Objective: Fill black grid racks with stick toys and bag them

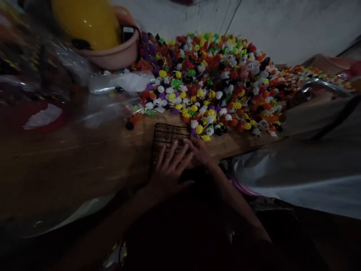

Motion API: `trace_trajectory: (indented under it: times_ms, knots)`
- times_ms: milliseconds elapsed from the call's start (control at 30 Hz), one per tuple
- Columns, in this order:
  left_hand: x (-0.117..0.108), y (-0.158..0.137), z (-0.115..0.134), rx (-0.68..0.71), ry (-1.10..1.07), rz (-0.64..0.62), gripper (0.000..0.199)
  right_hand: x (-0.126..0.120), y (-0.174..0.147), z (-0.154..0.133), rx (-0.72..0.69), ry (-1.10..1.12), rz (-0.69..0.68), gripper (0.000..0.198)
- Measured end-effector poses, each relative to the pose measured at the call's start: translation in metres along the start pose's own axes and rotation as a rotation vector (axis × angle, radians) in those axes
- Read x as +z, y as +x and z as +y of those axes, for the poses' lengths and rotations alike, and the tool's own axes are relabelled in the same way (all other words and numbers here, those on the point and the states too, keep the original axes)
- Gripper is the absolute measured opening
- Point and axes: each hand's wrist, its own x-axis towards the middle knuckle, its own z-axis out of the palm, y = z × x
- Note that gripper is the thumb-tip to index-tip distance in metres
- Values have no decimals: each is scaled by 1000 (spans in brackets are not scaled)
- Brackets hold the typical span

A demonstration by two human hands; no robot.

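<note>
A black wire rack [170, 130] with square openings lies flat at the front edge of the wooden table. My left hand [169, 171] is over its near part, fingers spread, holding nothing. At the rack's right side is my right hand [201, 151], its fingers bent and drawn together. Whether they grip the rack's edge or some small item is too dark to tell. Just beyond the right fingertips starts a big heap of small plastic figures [208, 92] in white, yellow, orange, green, purple and black, some with ghost or skull faces.
The wooden table [93, 158] runs to the left. A pink basin [113, 56] holding a large yellow round object [87, 26] stands at the back left. Clear plastic bags [67, 64] and a red dish [56, 124] with white paper lie left. A curved metal tube [324, 83] is at right.
</note>
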Motion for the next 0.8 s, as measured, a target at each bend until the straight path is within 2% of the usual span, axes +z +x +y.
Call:
trace_trajectory:
  times_ms: [67,100,167,267,300,367,433,533,600,800]
  knots:
    - [25,7,-24,-197,42,-139,83,6,25,8,-82,-232,129,51]
    - [36,8,-36,-270,59,-193,82,1,28,14,-111,-341,208,47]
    - [53,5,-53,-334,83,-243,77,-24,18,27,-140,-485,349,42]
    - [59,-2,-57,-318,97,-225,74,-81,-10,45,-119,-644,471,35]
    - [57,-3,-54,-318,102,-218,74,-99,-15,50,-124,-719,484,32]
    - [51,-1,-48,-339,109,-230,73,-126,-15,59,-146,-877,424,29]
    - [45,5,-43,-391,127,-260,72,-139,-1,67,-166,-998,314,33]
    - [38,13,-43,-462,159,-305,71,-138,29,73,-195,-1081,184,41]
    - [37,17,-47,-460,152,-337,71,-131,45,75,-236,-1082,138,41]
    - [42,23,-57,-456,113,-410,77,-104,80,65,-316,-1065,117,31]
